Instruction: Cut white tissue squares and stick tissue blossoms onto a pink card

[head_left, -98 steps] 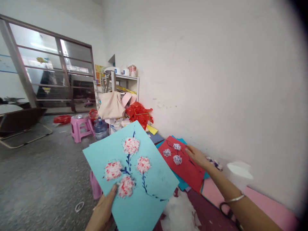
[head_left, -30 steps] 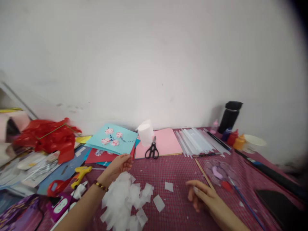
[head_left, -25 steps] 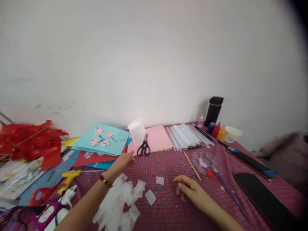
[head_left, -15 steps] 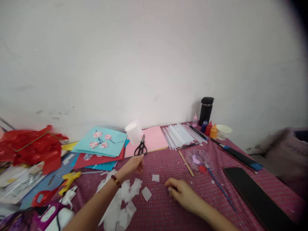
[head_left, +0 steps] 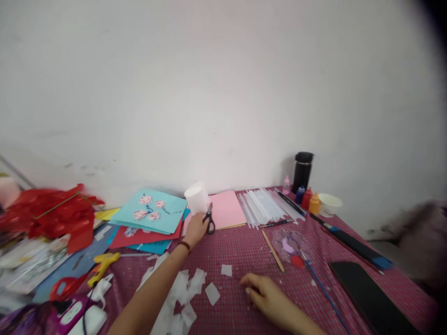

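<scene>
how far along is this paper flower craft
Done: a teal sheet with pink flowers on painted stems lies on top, with a flowered red sheet under it. In hand: the left hand is at the black scissors; the right hand rests on the checked cloth. Left, probably: the pink sheet is bare, and cut white paper pieces lie loose.

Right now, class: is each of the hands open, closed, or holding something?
Left hand: on the black scissors; whether it grips them cannot be told.
Right hand: loosely curled on the red cloth, holding nothing.
</scene>
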Demonstrator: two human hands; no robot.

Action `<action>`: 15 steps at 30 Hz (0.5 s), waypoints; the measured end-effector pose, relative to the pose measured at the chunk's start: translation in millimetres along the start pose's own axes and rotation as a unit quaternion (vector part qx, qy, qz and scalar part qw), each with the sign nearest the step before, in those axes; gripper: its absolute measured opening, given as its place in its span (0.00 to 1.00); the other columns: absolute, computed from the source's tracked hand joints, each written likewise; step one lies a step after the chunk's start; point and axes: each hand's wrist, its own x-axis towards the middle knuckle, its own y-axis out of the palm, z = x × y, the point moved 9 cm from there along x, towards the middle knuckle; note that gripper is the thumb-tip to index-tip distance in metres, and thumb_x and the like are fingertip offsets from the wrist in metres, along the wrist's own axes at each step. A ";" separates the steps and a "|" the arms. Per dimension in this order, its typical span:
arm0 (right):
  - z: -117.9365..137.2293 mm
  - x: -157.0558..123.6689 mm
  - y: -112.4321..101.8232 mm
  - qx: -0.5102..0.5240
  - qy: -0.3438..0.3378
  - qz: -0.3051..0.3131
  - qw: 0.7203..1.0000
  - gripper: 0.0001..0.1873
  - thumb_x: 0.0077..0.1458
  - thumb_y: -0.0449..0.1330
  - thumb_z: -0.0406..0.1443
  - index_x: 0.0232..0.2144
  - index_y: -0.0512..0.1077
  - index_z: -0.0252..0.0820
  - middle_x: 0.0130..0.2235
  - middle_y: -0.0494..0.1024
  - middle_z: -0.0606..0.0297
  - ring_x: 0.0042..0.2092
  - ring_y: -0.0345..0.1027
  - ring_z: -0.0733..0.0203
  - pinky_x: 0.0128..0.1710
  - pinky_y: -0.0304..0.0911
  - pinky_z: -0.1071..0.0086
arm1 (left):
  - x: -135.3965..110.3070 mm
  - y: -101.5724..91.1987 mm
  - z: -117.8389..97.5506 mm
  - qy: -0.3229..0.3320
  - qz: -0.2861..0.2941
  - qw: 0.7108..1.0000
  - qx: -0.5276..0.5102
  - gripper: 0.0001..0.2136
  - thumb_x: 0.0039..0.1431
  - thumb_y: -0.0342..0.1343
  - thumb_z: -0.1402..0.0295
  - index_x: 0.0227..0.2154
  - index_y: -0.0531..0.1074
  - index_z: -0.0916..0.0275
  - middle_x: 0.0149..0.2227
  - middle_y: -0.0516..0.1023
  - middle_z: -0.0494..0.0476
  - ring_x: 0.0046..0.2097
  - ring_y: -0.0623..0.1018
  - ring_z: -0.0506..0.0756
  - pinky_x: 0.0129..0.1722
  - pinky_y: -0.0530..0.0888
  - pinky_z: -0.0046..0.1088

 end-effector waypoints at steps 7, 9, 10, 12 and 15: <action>-19.4 2.8 9.4 0.112 0.050 0.037 0.992 0.11 0.54 0.52 0.39 0.38 0.70 0.43 0.30 0.73 0.66 0.28 0.67 0.63 0.29 0.61 0.71 | 3.0 28.4 24.0 0.007 -0.005 1.000 0.025 0.22 0.60 0.46 0.60 0.55 0.62 0.64 0.56 0.68 0.63 0.57 0.65 0.59 0.56 0.58 0.33; -20.2 5.0 3.9 0.210 0.083 0.009 0.974 0.16 0.52 0.56 0.44 0.41 0.69 0.42 0.28 0.73 0.67 0.27 0.67 0.64 0.27 0.60 0.70 | 3.6 33.9 26.2 0.018 0.005 1.000 0.020 0.23 0.60 0.46 0.58 0.56 0.62 0.65 0.56 0.68 0.64 0.56 0.65 0.59 0.56 0.57 0.33; -20.3 7.9 -1.9 0.272 0.099 -0.020 0.957 0.19 0.50 0.58 0.45 0.42 0.68 0.42 0.28 0.74 0.67 0.26 0.67 0.64 0.27 0.61 0.70 | 4.5 36.0 27.7 0.020 0.008 1.000 0.015 0.24 0.61 0.45 0.59 0.56 0.61 0.66 0.56 0.67 0.65 0.57 0.65 0.59 0.56 0.57 0.33; -22.8 17.0 -23.8 0.390 0.118 -0.128 0.904 0.20 0.48 0.62 0.43 0.43 0.66 0.43 0.32 0.75 0.65 0.31 0.70 0.63 0.34 0.64 0.67 | 7.1 39.9 32.3 0.016 0.008 1.000 0.006 0.24 0.61 0.44 0.59 0.57 0.60 0.67 0.58 0.65 0.67 0.58 0.63 0.62 0.57 0.55 0.37; -19.7 45.4 -50.8 0.491 0.098 -0.197 0.843 0.17 0.48 0.63 0.38 0.41 0.66 0.42 0.36 0.77 0.63 0.39 0.72 0.61 0.46 0.63 0.63 | 9.7 45.5 36.8 0.018 0.004 1.000 -0.011 0.25 0.61 0.43 0.57 0.57 0.58 0.65 0.59 0.63 0.67 0.59 0.61 0.63 0.57 0.52 0.41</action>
